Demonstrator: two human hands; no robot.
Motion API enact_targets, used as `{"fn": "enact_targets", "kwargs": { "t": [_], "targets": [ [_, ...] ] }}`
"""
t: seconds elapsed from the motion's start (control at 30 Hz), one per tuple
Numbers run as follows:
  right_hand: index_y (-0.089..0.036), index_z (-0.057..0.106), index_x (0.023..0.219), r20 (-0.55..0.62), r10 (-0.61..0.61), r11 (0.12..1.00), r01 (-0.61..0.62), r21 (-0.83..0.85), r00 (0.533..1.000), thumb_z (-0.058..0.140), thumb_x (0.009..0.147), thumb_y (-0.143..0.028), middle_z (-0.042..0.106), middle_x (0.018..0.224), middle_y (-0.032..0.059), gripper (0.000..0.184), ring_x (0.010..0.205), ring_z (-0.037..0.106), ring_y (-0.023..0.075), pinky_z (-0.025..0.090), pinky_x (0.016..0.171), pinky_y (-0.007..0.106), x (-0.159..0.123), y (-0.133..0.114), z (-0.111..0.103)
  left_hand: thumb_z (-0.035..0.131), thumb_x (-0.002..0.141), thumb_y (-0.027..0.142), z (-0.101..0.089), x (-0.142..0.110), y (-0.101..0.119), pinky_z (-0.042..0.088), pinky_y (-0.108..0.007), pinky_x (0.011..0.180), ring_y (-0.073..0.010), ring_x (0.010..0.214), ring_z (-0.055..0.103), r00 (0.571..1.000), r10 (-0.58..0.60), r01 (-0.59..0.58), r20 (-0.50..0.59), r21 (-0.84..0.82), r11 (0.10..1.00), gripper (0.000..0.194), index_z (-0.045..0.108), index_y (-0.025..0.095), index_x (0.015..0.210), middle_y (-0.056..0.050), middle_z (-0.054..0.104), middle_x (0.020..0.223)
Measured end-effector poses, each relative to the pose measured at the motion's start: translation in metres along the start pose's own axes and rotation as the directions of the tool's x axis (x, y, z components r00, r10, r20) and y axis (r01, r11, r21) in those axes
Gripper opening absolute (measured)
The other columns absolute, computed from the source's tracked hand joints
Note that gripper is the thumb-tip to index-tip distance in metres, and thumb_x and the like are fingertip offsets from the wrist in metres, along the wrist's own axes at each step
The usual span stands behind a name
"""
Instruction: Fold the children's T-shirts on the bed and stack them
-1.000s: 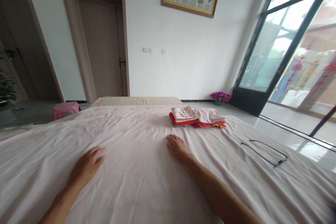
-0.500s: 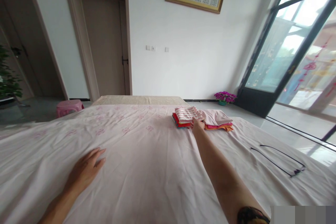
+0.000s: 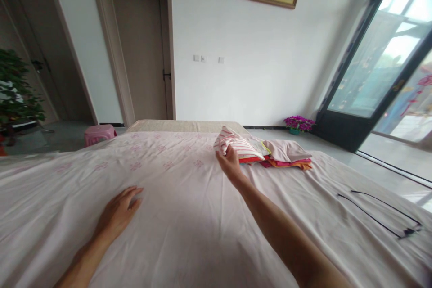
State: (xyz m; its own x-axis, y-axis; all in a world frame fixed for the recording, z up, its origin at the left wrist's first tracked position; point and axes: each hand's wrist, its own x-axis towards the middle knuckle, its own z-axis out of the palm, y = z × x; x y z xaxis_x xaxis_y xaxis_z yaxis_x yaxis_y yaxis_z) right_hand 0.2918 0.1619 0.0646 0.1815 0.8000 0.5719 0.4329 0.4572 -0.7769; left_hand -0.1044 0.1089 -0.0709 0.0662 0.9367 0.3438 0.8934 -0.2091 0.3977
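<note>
My right hand (image 3: 230,162) is stretched far across the bed and grips the near corner of a folded striped red-and-white garment (image 3: 241,146), lifting that edge off the pile. Under it lies a stack of folded clothes (image 3: 286,158) in red, pink and orange. My left hand (image 3: 119,213) rests flat on the pale pink sheet (image 3: 175,216), fingers spread, holding nothing.
A thin black cord (image 3: 381,216) lies on the sheet at the right. Past the bed stand a pink stool (image 3: 99,133), a closed door (image 3: 141,54), a potted plant (image 3: 16,94) at the left, purple flowers (image 3: 299,123) and a big glass door (image 3: 381,63).
My right hand went from lying flat on the sheet to the clothes pile, then took hold of the striped garment and raised its edge. My left hand stayed put.
</note>
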Motion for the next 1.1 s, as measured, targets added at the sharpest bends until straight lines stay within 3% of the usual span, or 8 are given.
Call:
{"fn": "enact_targets", "kwargs": {
  "t": [0.07, 0.13, 0.2, 0.37, 0.53, 0.8, 0.93, 1.1],
  "targets": [
    [-0.016, 0.06, 0.076, 0.316, -0.108, 0.992, 0.125, -0.033, 0.942, 0.06, 0.075, -0.019, 0.058, 0.067, -0.0028, 0.003, 0.063, 0.05, 0.0106, 0.039, 0.059, 0.02, -0.036, -0.016, 0.023, 0.038, 0.09, 0.043, -0.005, -0.001, 0.004, 0.04, -0.037, 0.113, -0.0227, 0.126, 0.056, 1.0, -0.029, 0.029, 0.0, -0.071, 0.997, 0.051, 0.063, 0.015, 0.125, -0.009, 0.063, 0.134],
    [-0.017, 0.065, 0.078, 0.614, -0.133, 0.985, 0.175, -0.008, 0.778, 0.06, 0.081, -0.021, 0.064, 0.071, -0.0018, 0.008, 0.066, 0.056, 0.0116, 0.04, 0.06, 0.02, -0.066, -0.026, 0.036, 0.036, 0.092, 0.045, -0.011, -0.003, 0.009, 0.043, -0.035, 0.11, -0.0217, 0.124, 0.058, 0.997, -0.073, 0.071, -0.012, -0.145, 0.987, 0.052, 0.062, 0.016, 0.126, -0.008, 0.065, 0.132],
    [-0.019, 0.07, 0.083, 0.696, -0.103, 0.977, 0.205, -0.064, 0.711, 0.057, 0.087, -0.023, 0.07, 0.08, 0.0002, 0.015, 0.074, 0.062, 0.0137, 0.043, 0.066, 0.022, -0.081, -0.028, 0.039, 0.035, 0.093, 0.048, -0.018, -0.005, 0.015, 0.046, -0.033, 0.105, -0.0209, 0.121, 0.061, 0.993, -0.118, 0.11, -0.03, -0.196, 0.974, 0.051, 0.063, 0.019, 0.125, -0.006, 0.067, 0.129],
    [-0.023, 0.068, 0.116, 0.462, 0.06, 0.852, 0.196, -0.486, 0.885, 0.047, 0.096, -0.026, 0.068, 0.116, 0.0064, 0.029, 0.105, 0.061, 0.0205, 0.043, 0.087, 0.028, -0.073, -0.005, 0.025, 0.037, 0.094, 0.049, -0.024, -0.009, 0.034, 0.053, -0.027, 0.091, -0.0196, 0.109, 0.066, 0.994, -0.107, 0.098, -0.028, -0.218, 0.971, 0.047, 0.066, 0.023, 0.119, -0.003, 0.071, 0.12],
    [-0.026, 0.063, 0.126, 0.457, 0.207, 0.683, 0.207, -0.701, 0.865, 0.054, 0.094, -0.036, 0.065, 0.116, 0.0081, 0.035, 0.11, 0.056, 0.0243, 0.042, 0.085, 0.032, -0.066, 0.021, 0.019, 0.048, 0.089, 0.043, -0.02, -0.005, 0.05, 0.052, -0.03, 0.084, -0.0196, 0.096, 0.067, 0.995, -0.08, 0.072, -0.054, -0.132, 0.989, 0.036, 0.068, 0.022, 0.111, -0.005, 0.072, 0.107],
    [-0.024, 0.073, 0.091, 0.472, -0.197, 0.748, 0.443, -0.494, 0.86, 0.059, 0.089, -0.023, 0.068, 0.111, 0.007, 0.015, 0.108, 0.054, 0.023, 0.038, 0.093, 0.035, -0.068, -0.001, 0.005, 0.045, 0.089, 0.042, -0.025, -0.008, 0.05, 0.05, -0.032, 0.083, -0.0217, 0.094, 0.066, 0.939, -0.215, 0.154, -0.268, -0.23, 0.961, 0.027, 0.063, 0.022, 0.097, -0.005, 0.071, 0.1],
    [-0.02, 0.072, 0.089, 0.71, -0.218, 0.878, 0.452, -0.158, 0.67, 0.062, 0.076, -0.013, 0.072, 0.098, 0.004, 0.018, 0.092, 0.062, 0.0181, 0.044, 0.086, 0.029, -0.078, -0.031, -0.003, 0.044, 0.09, 0.039, -0.032, -0.01, 0.044, 0.052, -0.033, 0.08, -0.0225, 0.09, 0.066, 0.856, -0.356, 0.276, -0.374, -0.253, 0.927, 0.027, 0.062, 0.021, 0.1, -0.006, 0.07, 0.099],
    [-0.019, 0.074, 0.092, 0.965, 0.005, 0.999, 0.031, -0.013, 0.264, 0.059, 0.084, -0.028, 0.074, 0.084, 0.0002, 0.019, 0.075, 0.068, 0.0139, 0.047, 0.063, 0.019, -0.091, -0.048, 0.008, 0.048, 0.094, 0.035, -0.043, -0.013, 0.06, 0.05, -0.032, 0.087, -0.0181, 0.084, 0.062, 0.869, 0.016, -0.053, -0.494, -0.06, 0.997, 0.028, 0.06, 0.02, 0.114, -0.008, 0.064, 0.111]
  ]
}}
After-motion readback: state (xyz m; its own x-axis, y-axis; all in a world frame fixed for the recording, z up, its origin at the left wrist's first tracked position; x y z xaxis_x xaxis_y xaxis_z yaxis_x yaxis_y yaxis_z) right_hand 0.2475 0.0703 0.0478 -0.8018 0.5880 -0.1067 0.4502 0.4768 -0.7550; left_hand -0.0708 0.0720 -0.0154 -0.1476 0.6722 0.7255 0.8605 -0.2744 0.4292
